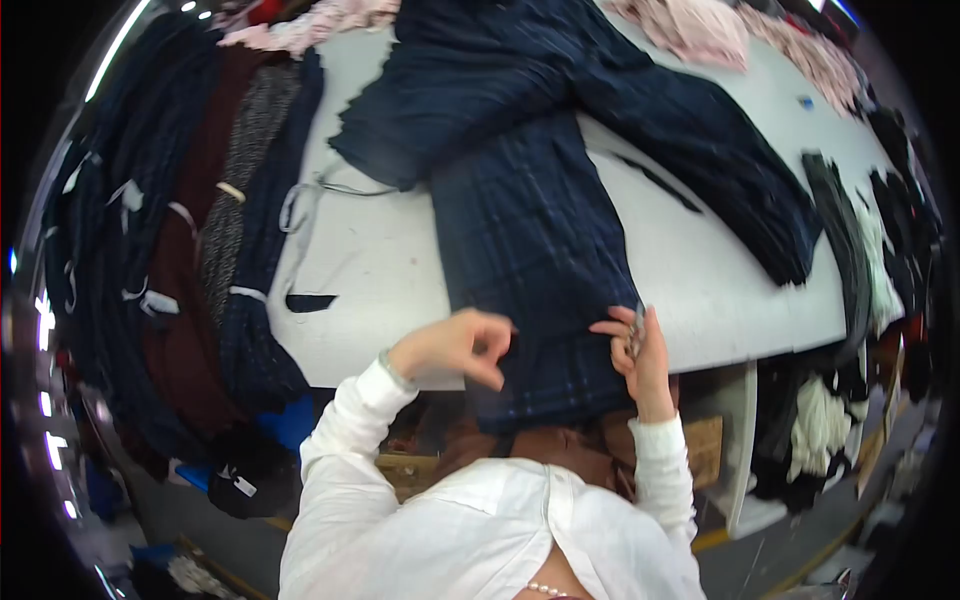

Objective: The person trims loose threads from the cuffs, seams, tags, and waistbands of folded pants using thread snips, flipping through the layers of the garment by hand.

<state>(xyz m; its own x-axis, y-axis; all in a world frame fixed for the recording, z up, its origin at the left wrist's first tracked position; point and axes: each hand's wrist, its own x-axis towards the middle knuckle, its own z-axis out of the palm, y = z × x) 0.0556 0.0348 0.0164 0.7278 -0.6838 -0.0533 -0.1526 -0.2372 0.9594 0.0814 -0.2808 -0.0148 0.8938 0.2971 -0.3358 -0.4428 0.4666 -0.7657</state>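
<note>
A dark navy plaid garment [525, 220] lies across the white table, its lower end hanging over the front edge towards me. One long sleeve or leg [720, 150] stretches out to the right. My left hand [455, 347] is beside the garment's left edge, slightly blurred, its fingers curled with the thumb apart and nothing visible in it. At the right edge, my right hand [643, 355] grips small metal thread snips [638, 325], mostly covered by the fingers. Some of its fingers extend over the cloth; contact with it is unclear.
Bundles of dark cloth [170, 220] tied with white strips hang over the table's left side. Pink fabric [690, 35] lies at the back. A dark scrap [310, 302] and a thin cord [355, 190] rest on the white table [385, 270]. More garments [840, 240] hang at the right.
</note>
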